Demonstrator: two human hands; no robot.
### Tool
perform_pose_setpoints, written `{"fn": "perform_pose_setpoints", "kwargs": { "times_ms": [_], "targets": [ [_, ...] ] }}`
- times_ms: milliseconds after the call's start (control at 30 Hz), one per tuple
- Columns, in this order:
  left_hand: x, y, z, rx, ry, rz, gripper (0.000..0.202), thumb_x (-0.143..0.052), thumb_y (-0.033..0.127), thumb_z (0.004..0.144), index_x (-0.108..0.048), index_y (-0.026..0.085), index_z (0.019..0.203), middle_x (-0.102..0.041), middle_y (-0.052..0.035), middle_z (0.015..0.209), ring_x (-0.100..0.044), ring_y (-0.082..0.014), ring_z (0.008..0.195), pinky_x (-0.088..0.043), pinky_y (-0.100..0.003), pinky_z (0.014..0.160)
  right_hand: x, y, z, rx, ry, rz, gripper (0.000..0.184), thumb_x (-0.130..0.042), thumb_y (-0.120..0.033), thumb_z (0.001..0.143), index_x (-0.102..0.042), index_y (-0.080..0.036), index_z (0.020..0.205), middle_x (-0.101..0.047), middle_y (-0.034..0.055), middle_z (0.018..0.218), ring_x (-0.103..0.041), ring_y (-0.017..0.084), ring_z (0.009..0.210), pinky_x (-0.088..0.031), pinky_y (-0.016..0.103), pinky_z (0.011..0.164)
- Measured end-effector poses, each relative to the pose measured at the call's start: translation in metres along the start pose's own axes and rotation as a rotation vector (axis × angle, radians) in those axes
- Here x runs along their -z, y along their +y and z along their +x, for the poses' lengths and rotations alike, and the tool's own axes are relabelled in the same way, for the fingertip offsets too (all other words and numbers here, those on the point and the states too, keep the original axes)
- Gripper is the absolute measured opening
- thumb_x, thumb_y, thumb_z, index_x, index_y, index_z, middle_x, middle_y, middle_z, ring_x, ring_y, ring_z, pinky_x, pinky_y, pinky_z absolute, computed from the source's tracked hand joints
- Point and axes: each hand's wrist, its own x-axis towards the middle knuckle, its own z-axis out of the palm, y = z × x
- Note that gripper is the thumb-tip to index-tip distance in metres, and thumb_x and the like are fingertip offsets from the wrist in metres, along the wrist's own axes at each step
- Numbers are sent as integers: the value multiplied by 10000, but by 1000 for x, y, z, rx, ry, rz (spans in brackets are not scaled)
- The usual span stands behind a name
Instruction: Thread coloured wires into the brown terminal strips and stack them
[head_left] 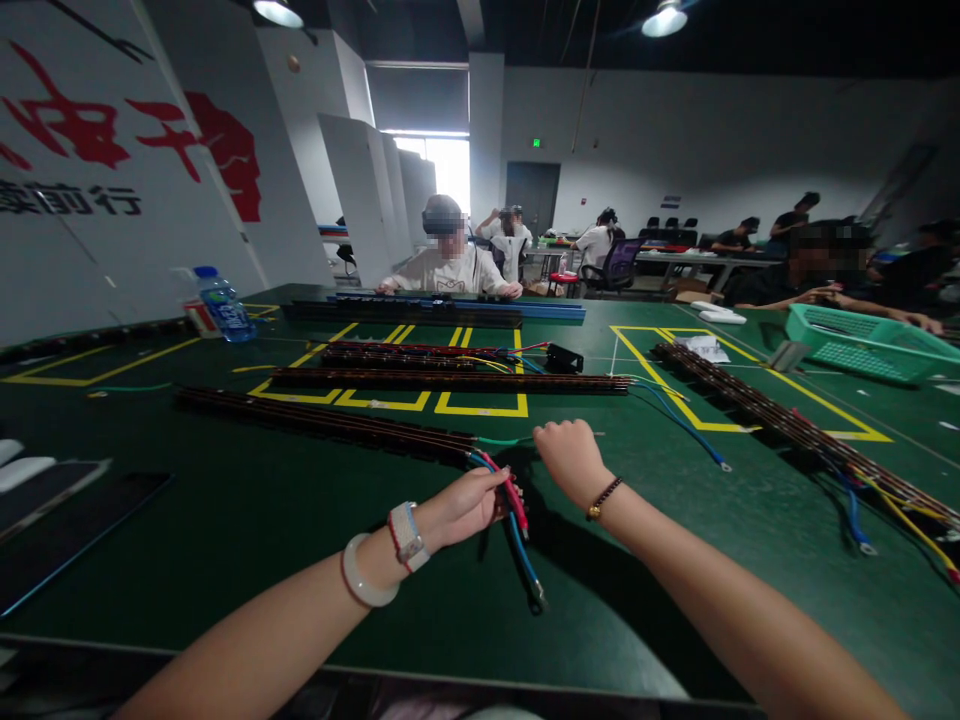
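Observation:
In the head view, a long dark rail with copper-coloured strips (337, 422) lies slantwise on the green table. Red, blue and green wires come out of its near right end. My left hand (469, 508) is closed round the red wire (514, 500) just past that end. Below its fingers hangs the blue wire (525, 560), tipped with a metal ring terminal. My right hand (571, 462) makes a fist at the green wire (499, 441), which runs into it from the left. A thin pale tip sticks out on the fist's other side. My fingertips there are hidden.
More wired rails lie beyond (450, 379) and at right (780, 410). A green basket (862, 345) stands at the right edge, a water bottle (225, 305) at back left. Dark flat panels (82, 540) lie at left. A person (442, 260) sits opposite, behind blue and black rails.

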Motion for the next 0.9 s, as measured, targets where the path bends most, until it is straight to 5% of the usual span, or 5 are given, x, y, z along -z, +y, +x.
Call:
{"fn": "perform_pose_setpoints", "kwargs": {
  "times_ms": [167, 300, 433, 667, 900],
  "targets": [
    [5, 0, 4, 23, -29, -10, 173, -471, 167, 887, -551, 80, 760, -606, -68, 682, -610, -142, 609, -492, -298, 703, -17, 17, 34, 143, 102, -96, 306, -360, -76, 891, -617, -92, 1056, -628, 176, 942, -578, 266, 883, -366, 359, 731],
    [11, 0, 7, 45, -60, -1, 151, -494, 188, 876, -541, 91, 770, -597, -58, 684, -613, -145, 620, -492, -301, 720, -37, 27, 63, 276, 46, -102, 405, -311, -87, 924, -497, -101, 1283, -620, 168, 1003, -578, 240, 910, -373, 344, 760],
    [15, 0, 9, 64, -91, -17, 133, -533, 210, 858, -536, 94, 794, -595, -52, 700, -618, -152, 643, -488, -320, 746, -54, 25, 73, 331, 17, -86, 414, -335, -100, 929, -468, -120, 1321, -620, 156, 1043, -589, 213, 926, -404, 328, 796],
    [9, -2, 7, 6, -85, -41, 108, -500, 171, 867, -527, 92, 800, -616, -83, 728, -639, -181, 704, -462, -381, 831, -55, 26, 29, 326, 273, 130, 355, -443, -180, 908, -536, -137, 1247, -583, 142, 1165, -477, 233, 1165, -223, 472, 1078],
    [10, -3, 12, 10, -71, -90, 62, -509, 143, 851, -548, 96, 841, -628, -70, 734, -618, -154, 672, -464, -309, 740, -37, 28, -26, 698, 353, 367, 450, -466, -258, 868, -478, -205, 1315, -591, 92, 1074, -518, 184, 966, -377, 381, 934]
  ]
}}
